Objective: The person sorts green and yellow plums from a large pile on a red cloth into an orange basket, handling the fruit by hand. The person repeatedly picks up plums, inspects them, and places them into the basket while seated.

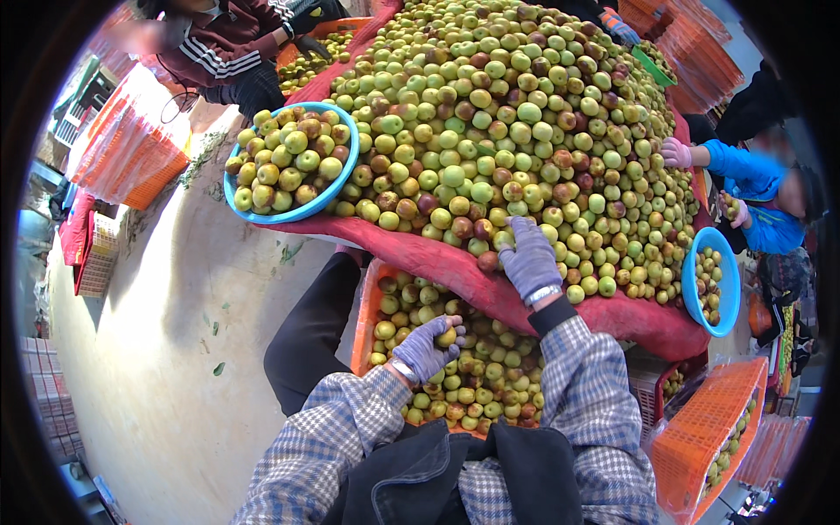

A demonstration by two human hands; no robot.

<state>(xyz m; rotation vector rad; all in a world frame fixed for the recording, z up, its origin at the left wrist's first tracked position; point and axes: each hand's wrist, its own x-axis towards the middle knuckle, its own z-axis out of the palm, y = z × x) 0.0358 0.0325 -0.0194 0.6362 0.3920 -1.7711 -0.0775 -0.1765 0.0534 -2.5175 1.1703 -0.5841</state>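
Observation:
A large heap of green and reddish-brown jujube-like fruits (453, 176) lies on a red cloth (420, 252) with a raised edge. My left hand (430, 348), in a grey-purple glove, holds one yellow-green fruit (445, 337) above an orange plastic crate (363, 321) of similar fruit at my lap. My right hand (530, 256), gloved likewise, reaches over the cloth's edge and rests at the near side of the heap, fingertips against the fruits. Its palm faces down, so whether it grips a fruit cannot be told.
Blue basins of fruit stand at the heap's left (351, 154) and right (730, 315). An orange crate (705, 426) in plastic wrap is at the lower right. Stacked crates (141, 157) stand left. Co-workers sit at upper left and right, one with pink gloves (676, 153).

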